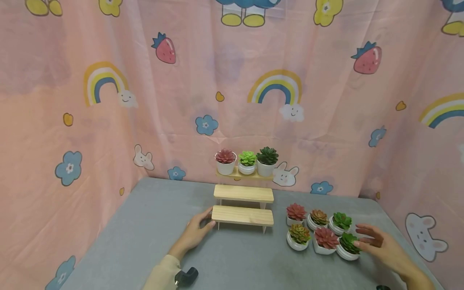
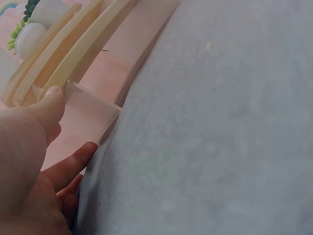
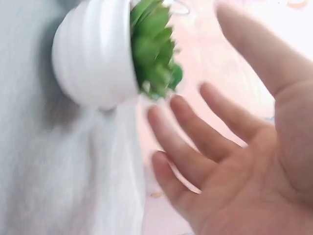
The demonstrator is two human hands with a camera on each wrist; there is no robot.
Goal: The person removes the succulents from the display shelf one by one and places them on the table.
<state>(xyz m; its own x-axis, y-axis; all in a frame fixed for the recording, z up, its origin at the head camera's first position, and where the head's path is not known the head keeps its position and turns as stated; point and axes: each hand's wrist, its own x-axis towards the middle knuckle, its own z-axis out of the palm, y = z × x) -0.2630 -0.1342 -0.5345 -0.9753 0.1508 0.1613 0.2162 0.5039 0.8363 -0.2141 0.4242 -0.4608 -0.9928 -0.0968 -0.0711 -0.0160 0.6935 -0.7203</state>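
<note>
My left hand (image 1: pixel 195 230) holds the left end of the lowest shelf of a three-step wooden display stand (image 1: pixel 243 216). In the left wrist view the thumb (image 2: pixel 55 95) lies against the shelf's end, and other fingers reach down beside its clear leg (image 2: pixel 90 105). My right hand (image 1: pixel 380 245) is spread open at the right of a green potted succulent (image 1: pixel 349 246) in a ribbed white pot. In the right wrist view its fingertips are just beside the leaves (image 3: pixel 154 51), with nothing in the palm. A red succulent (image 1: pixel 325 238) stands next to that green one.
The top step carries a red succulent (image 1: pixel 225 157), a light green one (image 1: pixel 247 160) and a dark green one (image 1: pixel 267 157). Several more potted succulents, including a yellow-orange one (image 1: pixel 299 234), stand right of the stand on the grey table (image 1: pixel 152 209). A pink patterned curtain (image 1: pixel 188 80) hangs behind.
</note>
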